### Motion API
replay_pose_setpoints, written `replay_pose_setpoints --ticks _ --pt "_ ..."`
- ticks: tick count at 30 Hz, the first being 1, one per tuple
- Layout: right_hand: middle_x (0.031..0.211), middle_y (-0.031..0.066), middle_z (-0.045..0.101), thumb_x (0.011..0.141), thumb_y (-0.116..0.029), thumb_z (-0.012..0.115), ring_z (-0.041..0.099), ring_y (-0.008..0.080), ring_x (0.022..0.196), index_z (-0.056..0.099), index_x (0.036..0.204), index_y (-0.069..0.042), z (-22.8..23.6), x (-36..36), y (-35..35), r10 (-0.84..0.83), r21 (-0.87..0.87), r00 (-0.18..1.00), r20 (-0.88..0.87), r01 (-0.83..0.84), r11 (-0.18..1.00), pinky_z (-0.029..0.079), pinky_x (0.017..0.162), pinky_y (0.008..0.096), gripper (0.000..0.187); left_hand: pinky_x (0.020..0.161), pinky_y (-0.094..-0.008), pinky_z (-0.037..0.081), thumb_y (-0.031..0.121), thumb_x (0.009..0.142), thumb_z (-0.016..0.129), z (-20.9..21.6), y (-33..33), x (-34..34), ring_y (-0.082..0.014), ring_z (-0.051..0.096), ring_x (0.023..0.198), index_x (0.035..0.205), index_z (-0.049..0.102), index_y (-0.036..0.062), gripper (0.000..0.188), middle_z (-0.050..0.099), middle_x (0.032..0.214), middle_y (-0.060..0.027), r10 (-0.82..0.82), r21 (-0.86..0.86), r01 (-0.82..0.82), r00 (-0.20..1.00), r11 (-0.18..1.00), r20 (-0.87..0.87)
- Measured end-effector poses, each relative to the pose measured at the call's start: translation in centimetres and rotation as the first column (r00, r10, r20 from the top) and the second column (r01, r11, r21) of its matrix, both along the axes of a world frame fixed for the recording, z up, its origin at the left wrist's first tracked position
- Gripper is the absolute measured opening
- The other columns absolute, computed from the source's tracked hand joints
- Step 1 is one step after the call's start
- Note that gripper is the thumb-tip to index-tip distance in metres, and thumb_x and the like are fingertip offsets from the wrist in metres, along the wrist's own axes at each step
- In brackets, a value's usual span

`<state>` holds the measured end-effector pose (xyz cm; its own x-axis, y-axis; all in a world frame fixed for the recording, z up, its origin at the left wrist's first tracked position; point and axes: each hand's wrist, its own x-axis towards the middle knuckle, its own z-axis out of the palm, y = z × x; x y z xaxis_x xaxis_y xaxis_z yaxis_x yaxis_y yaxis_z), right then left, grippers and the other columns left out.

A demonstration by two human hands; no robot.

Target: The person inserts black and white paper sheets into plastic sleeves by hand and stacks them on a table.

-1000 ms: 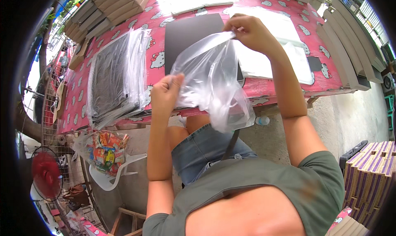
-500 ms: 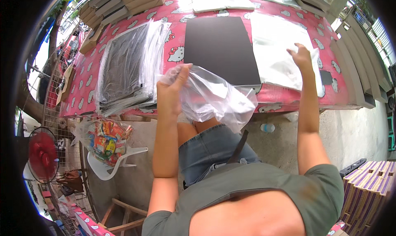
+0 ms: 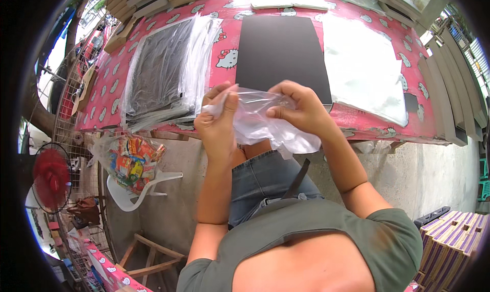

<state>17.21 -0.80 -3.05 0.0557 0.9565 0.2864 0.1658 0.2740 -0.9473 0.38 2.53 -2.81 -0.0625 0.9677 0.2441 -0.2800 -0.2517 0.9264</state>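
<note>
Between my two hands, at the table's front edge, hangs a clear plastic bag point(image 3: 260, 121). My left hand point(image 3: 218, 113) pinches its left end between thumb and fingers. At the bag's upper right edge, my right hand point(image 3: 301, 108) grips the film with thumb and fingers. Just beyond lies a stack of black sheets point(image 3: 280, 49), flat on the table. To its right is a pile of flat clear-white plastic bags point(image 3: 362, 70). On the left sits a stack of black sheets in clear plastic bags point(image 3: 158, 72).
A pink patterned cloth covers the table point(image 3: 224, 77). Cardboard stacks point(image 3: 148, 3) stand at the far left; grey boards point(image 3: 449, 82) line the right edge. Below are a white plastic chair point(image 3: 125, 197) bearing a bag of colourful packets point(image 3: 133, 162), a red fan point(image 3: 52, 177) and a carton stack point(image 3: 454, 241).
My right hand has come left from above the pile of plastic bags and taken hold of the bag. The left hand still holds its end. The view has shifted slightly.
</note>
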Motion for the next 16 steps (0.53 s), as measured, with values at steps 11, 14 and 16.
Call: replay_pose_setpoints --ticks 11,14,16 --pt "0.059 0.006 0.056 0.075 -0.01 0.064 0.048 0.0065 0.053 0.06 0.074 0.002 1.4 1.1 0.3 -0.303 0.169 0.945 0.124 0.281 0.945 0.038 0.047 0.0233 0.012 0.058 -0.0227 0.045 0.017 0.083 0.058 -1.1 -0.3 0.2 -0.0096 0.053 0.06 0.083 0.056 0.0047 0.013 0.055 0.067 -0.0005 -0.086 0.075 0.069 0.964 0.995 0.252" --pt "0.06 0.007 0.058 0.075 -0.011 0.065 0.049 0.0078 0.052 0.061 0.073 0.001 1.5 0.9 0.0 -0.275 0.203 0.945 0.176 0.238 0.95 0.039 0.048 0.0227 0.012 0.068 -0.0269 0.047 0.015 0.08 0.061 -1.3 0.4 -0.5 -0.0161 0.057 0.069 0.092 0.058 0.0032 0.016 0.06 0.076 -0.0053 -0.087 -0.031 0.107 0.923 0.994 0.375" --pt "0.069 0.0076 0.061 0.073 -0.011 0.066 0.054 0.0097 0.06 0.063 0.076 -0.001 2.2 0.6 -0.6 -0.25 0.074 0.94 0.233 0.24 0.968 0.042 0.056 0.0212 0.012 0.078 -0.031 0.046 0.014 0.08 0.062 -1.1 0.1 -1.6 -0.0208 0.057 0.085 0.099 0.059 0.0024 0.022 0.058 0.096 -0.0109 -0.355 0.039 0.41 0.734 0.911 0.579"
